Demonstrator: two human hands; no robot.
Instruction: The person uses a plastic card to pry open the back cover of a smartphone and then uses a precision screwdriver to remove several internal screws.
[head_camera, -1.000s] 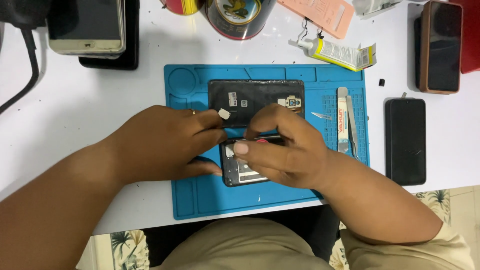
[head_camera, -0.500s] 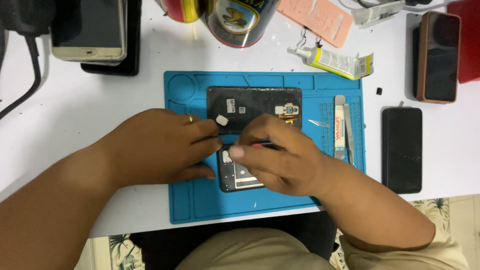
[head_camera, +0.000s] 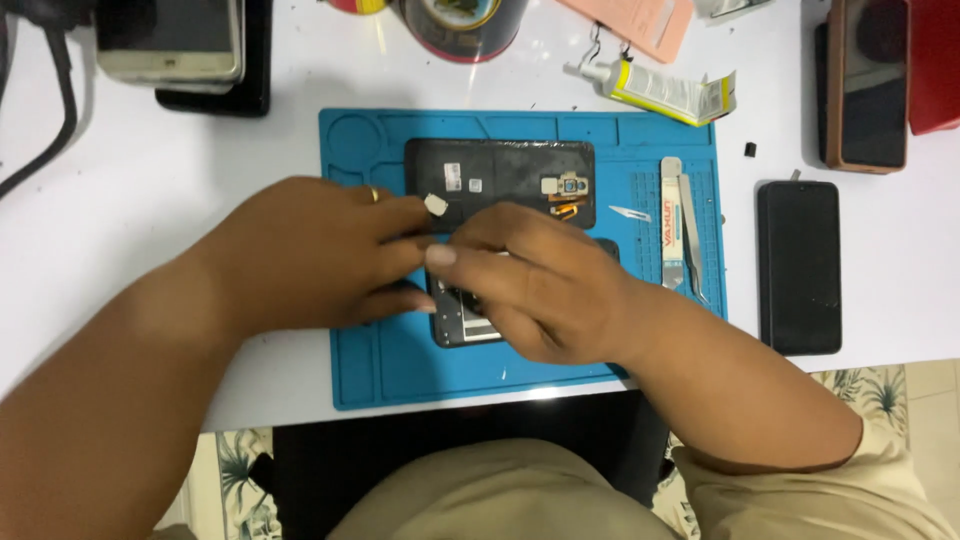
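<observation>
**Both hands close together over the opened phone**

Head view: The left hand (head_camera: 310, 250) lies on the blue work mat (head_camera: 400, 370) and presses its fingers against the left edge of the opened phone (head_camera: 462, 325), which sits in the lower middle of the mat. Between the thumb and a finger of this hand a small white piece (head_camera: 436, 204) is pinched, so the grip of the left hand is closed on this piece. The right hand (head_camera: 540, 285) covers most of the phone from above. Its fingers are curled, but I cannot tell if its grip holds something, because nothing shows between them now.

Compared with half a second ago, the right hand has come a little lower and more to the left, and the thin red-tipped tool that was seen at its fingertips is now hidden. The white piece stays in nearly the same place above the phone. In my judgement the work is at the same spot inside the phone, with only a small adjustment of the fingers.

Just above the hands the black back cover (head_camera: 500, 175) lies flat on the mat. The tweezers (head_camera: 685, 240) rest at the right side of the mat, untouched. On the table (head_camera: 150, 180), a glue tube (head_camera: 650, 90) and a dark phone (head_camera: 798, 265) lie apart from the mat.
</observation>
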